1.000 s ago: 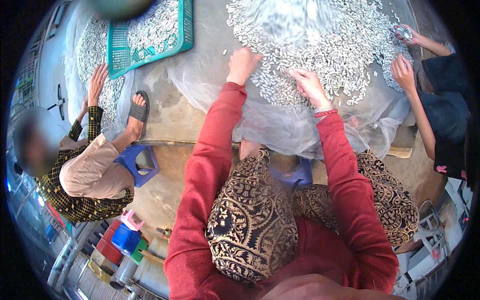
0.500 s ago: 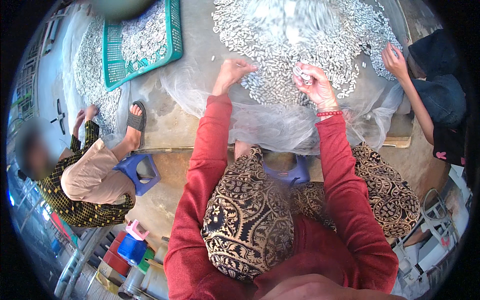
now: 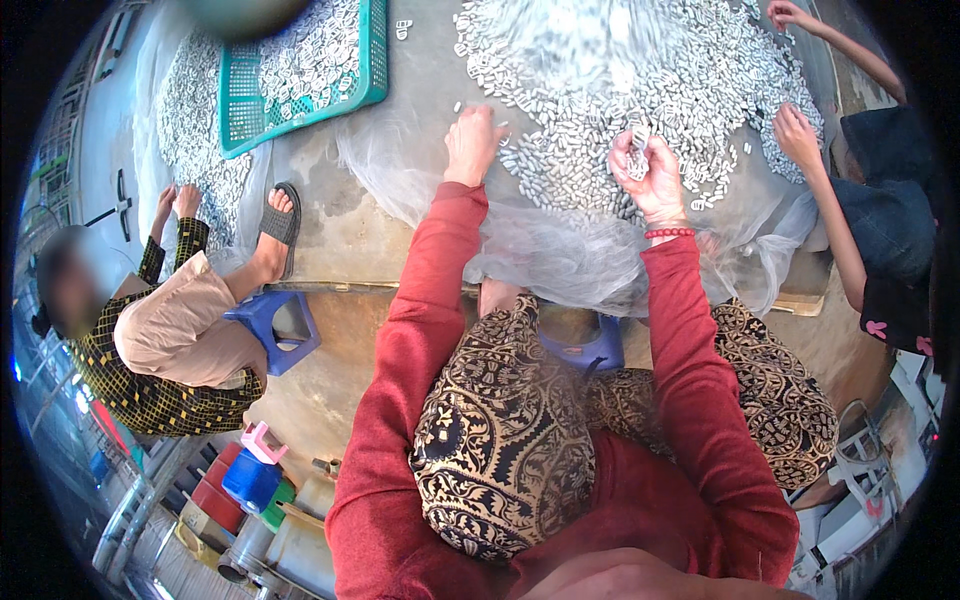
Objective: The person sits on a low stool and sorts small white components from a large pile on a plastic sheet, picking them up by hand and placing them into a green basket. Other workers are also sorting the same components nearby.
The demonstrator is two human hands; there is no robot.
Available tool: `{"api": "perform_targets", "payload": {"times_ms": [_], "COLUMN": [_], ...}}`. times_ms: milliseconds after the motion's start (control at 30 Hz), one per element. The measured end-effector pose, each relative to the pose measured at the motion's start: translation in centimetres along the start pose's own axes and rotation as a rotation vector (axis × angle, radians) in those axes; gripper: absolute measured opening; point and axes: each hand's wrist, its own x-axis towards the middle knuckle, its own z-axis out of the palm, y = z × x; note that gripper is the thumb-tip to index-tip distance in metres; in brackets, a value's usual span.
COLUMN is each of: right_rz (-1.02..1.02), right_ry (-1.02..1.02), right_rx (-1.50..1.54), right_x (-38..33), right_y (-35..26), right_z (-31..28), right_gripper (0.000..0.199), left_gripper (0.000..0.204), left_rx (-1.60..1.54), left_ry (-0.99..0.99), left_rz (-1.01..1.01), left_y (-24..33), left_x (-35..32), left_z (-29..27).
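Note:
A broad pile of small silvery-grey oval pieces (image 3: 570,165) spreads over the sheeting ahead of me; its far middle is blurred. My right hand (image 3: 655,185), with a red bead bracelet at the wrist, is raised over the near edge of the pile. Its fingers close round several small slotted pieces (image 3: 637,157). At the pile's left edge my left hand (image 3: 472,148) is curled, back upward, fingers bent in. Whatever its fingertips may hold is hidden. One loose piece (image 3: 458,106) lies just beyond that hand.
A green plastic basket (image 3: 236,130) of slotted pieces stands at the far left. A person in a checked top (image 3: 150,375) sits by another pile (image 3: 195,120). On the right, a co-worker's hand (image 3: 797,138) is at the pile's edge. Crumpled clear netting (image 3: 560,260) lies before my knees.
My left hand has drawn back from the pile and curled in. My right hand keeps its pieces, now turned more upright. A second co-worker's arm shows at the upper right. The view has shifted slightly.

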Motion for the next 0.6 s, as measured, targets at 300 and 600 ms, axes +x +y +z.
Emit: {"api": "perform_targets", "payload": {"times_ms": [300,600], "right_rz": [0.127,-0.071], "right_ry": [0.088,0.088], "right_rx": [-0.515,-1.948], "right_x": [3.3,6.0], "right_y": [0.9,6.2], "right_z": [4.4,-0.7], "right_gripper": [0.020,0.025], "left_gripper": [0.031,0.025], "left_rx": [-0.220,-0.239], "left_ry": [-0.178,-0.116], "left_rz": [-0.008,0.061], "left_y": [-0.4,-1.9], "left_x": [0.5,0.3], "left_z": [-0.6,-3.0]}}
